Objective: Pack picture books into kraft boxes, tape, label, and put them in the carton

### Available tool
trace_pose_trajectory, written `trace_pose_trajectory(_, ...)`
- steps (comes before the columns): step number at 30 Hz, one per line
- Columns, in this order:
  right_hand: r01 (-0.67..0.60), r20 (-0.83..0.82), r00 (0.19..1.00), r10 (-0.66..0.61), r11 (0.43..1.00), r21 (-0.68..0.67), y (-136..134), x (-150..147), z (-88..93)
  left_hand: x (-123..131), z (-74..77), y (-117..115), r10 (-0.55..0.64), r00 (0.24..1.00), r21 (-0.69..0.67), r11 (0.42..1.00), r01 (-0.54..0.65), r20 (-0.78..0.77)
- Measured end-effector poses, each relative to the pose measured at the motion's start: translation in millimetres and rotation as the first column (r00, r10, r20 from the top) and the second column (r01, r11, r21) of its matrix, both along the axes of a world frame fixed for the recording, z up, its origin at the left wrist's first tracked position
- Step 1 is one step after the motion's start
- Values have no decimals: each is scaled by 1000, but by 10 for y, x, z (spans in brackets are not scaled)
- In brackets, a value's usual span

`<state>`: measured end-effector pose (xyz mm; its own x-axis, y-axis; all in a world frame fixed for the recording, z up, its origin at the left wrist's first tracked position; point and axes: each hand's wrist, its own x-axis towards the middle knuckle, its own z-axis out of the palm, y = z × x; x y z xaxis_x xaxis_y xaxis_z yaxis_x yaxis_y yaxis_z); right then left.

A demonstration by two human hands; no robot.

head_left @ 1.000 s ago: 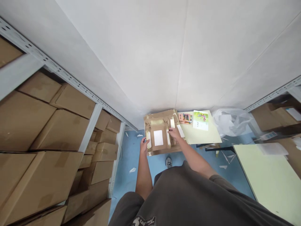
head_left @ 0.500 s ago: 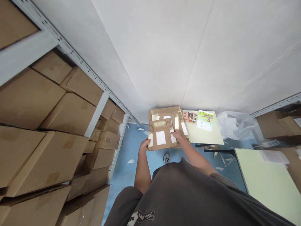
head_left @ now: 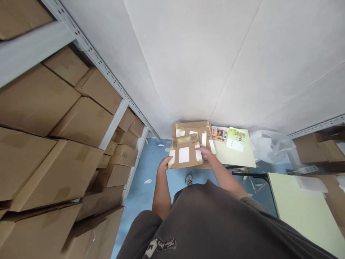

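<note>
Between my two hands is a flattened cardboard box [head_left: 176, 158], brown, with white paper patches and yellowish tape on it. My left hand [head_left: 164, 163] grips its left edge, thumb on top. At the right edge, my right hand [head_left: 204, 151] is closed on the same piece. Larger flattened cardboard [head_left: 192, 125] with white patches lies behind and partly under it, on the far end of a pale table. To the right of that, a pink booklet [head_left: 219, 133] and a green-and-white booklet [head_left: 235, 138] rest on the table [head_left: 246, 154].
Metal shelving [head_left: 114, 124] packed with cardboard boxes [head_left: 64, 158] runs along my left. A clear plastic bag [head_left: 272, 145] sits right of the booklets. Nearer on the right is a second pale table [head_left: 299, 205]. Paper scraps [head_left: 148, 181] lie on the blue floor.
The held cardboard has come slightly toward me and to the left, apart from the larger cardboard behind. Both hands keep their grip. The camera view has shifted a little.
</note>
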<state>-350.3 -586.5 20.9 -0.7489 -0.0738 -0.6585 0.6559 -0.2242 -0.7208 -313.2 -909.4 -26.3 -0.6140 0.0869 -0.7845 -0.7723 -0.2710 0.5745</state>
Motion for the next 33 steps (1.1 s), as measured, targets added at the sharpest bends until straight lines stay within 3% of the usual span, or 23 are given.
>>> trace_pose_trajectory(5, -64, -185, 982, 50, 996, -68, 104, -90, 319, -100, 178, -53, -23, 997, -1, 1000, 23, -67)
trace_pose_trajectory(9, -105, -309, 949, 68, 989, -105, 206, -178, 622, -266, 371, 16, -10, 976, -64, 998, -4, -218)
trace_pose_trajectory(12, -134, -390, 917, 88, 986, -94, 385, -209, 854, -415, 540, 178, -4, 939, -66, 998, -20, -344)
trace_pose_trajectory(17, -109, -528, 847, 55, 991, -72, 964, -106, 1237, -663, 825, 656, -65, 864, 25, 996, 89, -499)
trace_pose_trajectory(21, 36, -602, 798, -37, 999, -13, 1627, 179, 1461, -833, 1032, 1230, -144, 794, -9, 985, 172, -591)
trace_pose_trajectory(24, 130, -582, 808, -96, 991, 18, 2198, 536, 1550, -919, 1189, 1806, -231, 742, -48, 964, 260, -629)
trace_pose_trajectory(29, 274, -541, 810, -227, 962, 7, 3163, 1410, 1623, -886, 1443, 2987, -405, 648, -98, 885, 455, -645)
trace_pose_trajectory(33, 410, -543, 758, -362, 912, -36, 3858, 2292, 1628, -633, 1561, 4023, -530, 568, -139, 796, 588, -630)
